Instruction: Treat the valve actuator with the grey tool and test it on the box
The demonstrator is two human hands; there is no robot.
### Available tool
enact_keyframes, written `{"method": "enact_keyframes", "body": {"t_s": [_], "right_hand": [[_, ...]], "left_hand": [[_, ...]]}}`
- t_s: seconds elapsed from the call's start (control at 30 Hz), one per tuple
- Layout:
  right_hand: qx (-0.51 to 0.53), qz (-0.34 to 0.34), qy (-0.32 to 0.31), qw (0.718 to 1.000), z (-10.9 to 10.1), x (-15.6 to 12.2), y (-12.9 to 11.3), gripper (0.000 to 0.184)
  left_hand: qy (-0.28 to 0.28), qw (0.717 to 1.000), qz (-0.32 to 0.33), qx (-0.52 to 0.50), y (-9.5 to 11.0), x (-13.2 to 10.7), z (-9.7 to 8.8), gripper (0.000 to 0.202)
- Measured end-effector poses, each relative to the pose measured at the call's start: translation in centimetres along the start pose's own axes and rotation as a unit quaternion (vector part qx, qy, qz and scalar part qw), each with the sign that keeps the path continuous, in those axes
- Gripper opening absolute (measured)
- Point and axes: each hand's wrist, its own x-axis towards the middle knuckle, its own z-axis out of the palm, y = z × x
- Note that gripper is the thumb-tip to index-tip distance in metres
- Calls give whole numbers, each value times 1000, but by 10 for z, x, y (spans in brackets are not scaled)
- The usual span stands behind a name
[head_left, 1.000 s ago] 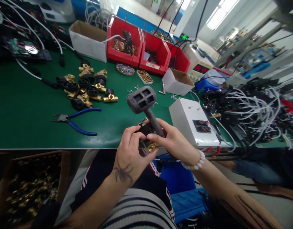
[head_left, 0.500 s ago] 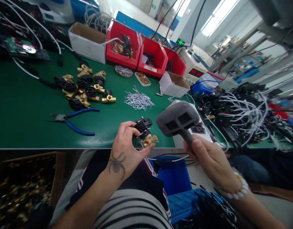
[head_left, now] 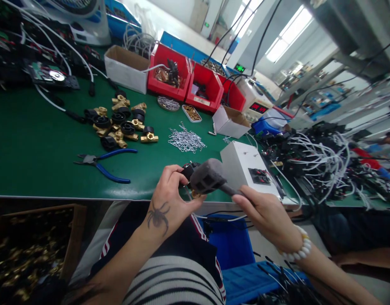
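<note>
Left hand (head_left: 165,195), frame centre, pinches a small, heavy-looking black-and-brass valve (head_left: 187,173); right hand (head_left: 263,209) grips a grey rubber mallet (head_left: 207,177) by its handle.

Left hand (head_left: 167,199) pinching a black-and-brass valve (head_left: 189,171), grey mallet (head_left: 209,176) in right hand (head_left: 264,212) against it, above green table (head_left: 39,148).

Table (head_left: 29,140): pliers (head_left: 102,163) lying at 9 o'clock of the hands; valve fittings (head_left: 121,125) sitting behind; control box (head_left: 245,167) standing at 2 o'clock.
</note>
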Motion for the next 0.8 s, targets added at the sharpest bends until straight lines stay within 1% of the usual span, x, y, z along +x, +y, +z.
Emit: {"method": "enact_keyframes", "body": {"t_s": [0.13,0.17,0.2,0.3,0.33,0.37,0.43,0.47,0.5,0.53,0.6,0.63,0.67,0.77,0.8], "right_hand": [[29,39,100,994,-1,0,-1,56],[25,33,103,994,0,1,-1,56],[16,18,88,996,2,2,-1,56],[-14,-27,15,999,5,3,0,54],[-10,-25,12,1000,4,3,1,54],[4,-13,26,1000,3,3,1,54],[47,20,80,995,1,2,3,55],[63,31,94,993,1,2,4,55],[69,34,91,993,3,2,4,55],[66,30,73,995,4,3,5,55],[47,15,5,999,7,5,6,55],[42,12,-17,999,7,6,6,55],[46,16,-16,999,6,7,7,55],[82,51,59,994,1,7,7,58],[87,57,68,992,1,7,7,59]], "left_hand": [[1,1000,-3,2,0,1,0,38],[1,1000,-3,4,0,1,0,37],[0,1000,-2,5,-1,1,0,36],[-6,1000,3,7,-1,2,0,33],[-7,1000,4,8,-1,2,0,33],[-7,1000,4,8,-1,2,0,34],[-7,1000,2,6,-1,3,0,37],[-6,1000,2,5,-1,3,1,37],[-4,1000,3,4,-1,3,1,36],[-3,1000,4,3,-2,3,1,35],[-3,1000,4,-4,-2,3,1,33],[-6,1000,1,-9,-3,3,2,32],[-10,1000,-3,-14,-3,3,2,32],[-16,1000,-8,-22,-4,2,2,34],[-15,1000,-6,-19,-4,2,2,34]]}}
